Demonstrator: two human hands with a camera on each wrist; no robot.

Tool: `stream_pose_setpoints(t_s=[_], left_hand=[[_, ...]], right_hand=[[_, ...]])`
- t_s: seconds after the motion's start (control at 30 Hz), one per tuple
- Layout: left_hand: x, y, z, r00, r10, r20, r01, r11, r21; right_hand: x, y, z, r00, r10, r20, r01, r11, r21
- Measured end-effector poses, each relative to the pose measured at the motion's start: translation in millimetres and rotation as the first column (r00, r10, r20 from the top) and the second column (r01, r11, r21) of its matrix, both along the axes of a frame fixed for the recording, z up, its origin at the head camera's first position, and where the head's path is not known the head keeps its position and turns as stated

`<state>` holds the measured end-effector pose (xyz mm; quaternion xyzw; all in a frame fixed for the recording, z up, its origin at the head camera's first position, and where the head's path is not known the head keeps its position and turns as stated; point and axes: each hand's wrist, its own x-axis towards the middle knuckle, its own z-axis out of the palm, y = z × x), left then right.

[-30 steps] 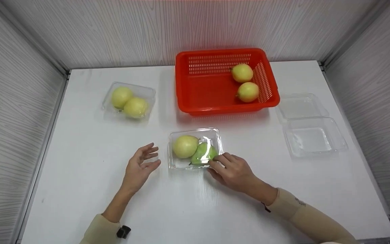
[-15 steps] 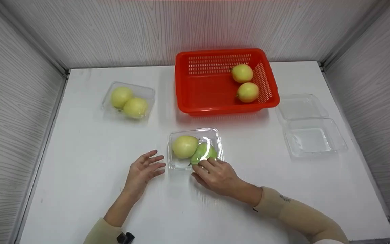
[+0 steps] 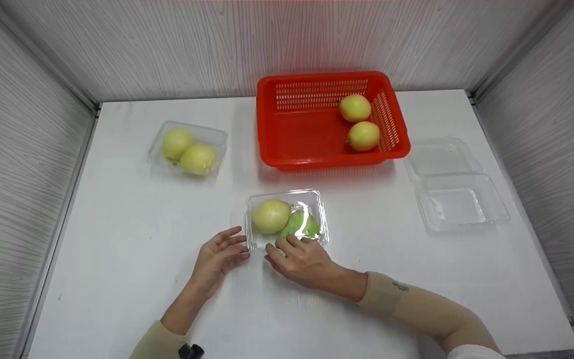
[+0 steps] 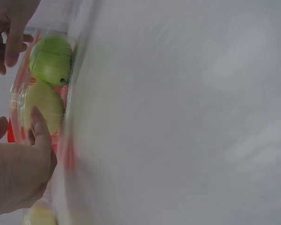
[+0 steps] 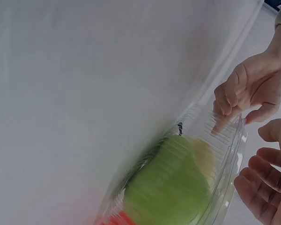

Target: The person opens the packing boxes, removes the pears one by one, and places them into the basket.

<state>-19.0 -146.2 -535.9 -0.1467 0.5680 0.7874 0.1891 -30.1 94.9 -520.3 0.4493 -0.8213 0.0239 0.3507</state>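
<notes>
A closed clear plastic clamshell box point(image 3: 259, 241) lies on the white table before me, with a yellow pear point(image 3: 271, 217) on its left and a green pear point(image 3: 301, 223) on its right. At the box's near left corner is my left hand point(image 3: 219, 262), its fingers loosely extended toward the side. My right hand point(image 3: 303, 262) has bent fingertips at the near rim, overlapping the green pear's lower end. In the right wrist view, the fingers point(image 5: 267, 180) of that hand are spread apart from the thumb beside the lid's edge.
A red plastic basket point(image 3: 292, 162) at the back holds two yellow pears point(image 3: 355, 108). Another clamshell box point(image 3: 212, 133) with two yellow pears point(image 3: 197, 158) sits at the back left. On the right lies an open clamshell point(image 3: 454, 207) without fruit.
My right hand has slid left along the box's near rim. The left hand has moved right and slightly nearer me, up to the box's near left corner. The box stays in place.
</notes>
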Motion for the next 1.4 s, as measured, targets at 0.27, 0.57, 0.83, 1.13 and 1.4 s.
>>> stream_pose_setpoints(t_s=[0.27,0.57,0.83,1.13,1.4], left_hand=[[-4.9,0,-7.3,0.999,-0.042,-0.018,0.042,0.999,-0.002],[-9.7,0,-8.6,0.997,-0.077,-0.029,0.077,0.997,-0.007],[-13.6,3,-9.8,0.998,-0.058,-0.016,0.058,0.998,-0.007],[-14.9,6,-12.5,0.998,-0.052,-0.02,0.052,0.999,0.014],[-15.6,8,-13.9,0.998,-0.059,-0.005,0.059,0.998,0.03]], right_hand=[[-0.8,-12,-3.9,0.998,0.0,-0.067,0.001,1.0,0.022],[-0.3,-22,-6.7,0.991,-0.012,-0.13,0.018,0.999,0.042],[0.4,-26,-8.1,0.988,-0.015,-0.151,0.026,0.997,0.073],[1.5,-28,-9.9,0.988,-0.02,-0.152,0.037,0.993,0.112],[5.2,-32,-8.4,0.988,-0.063,-0.139,0.084,0.985,0.149]])
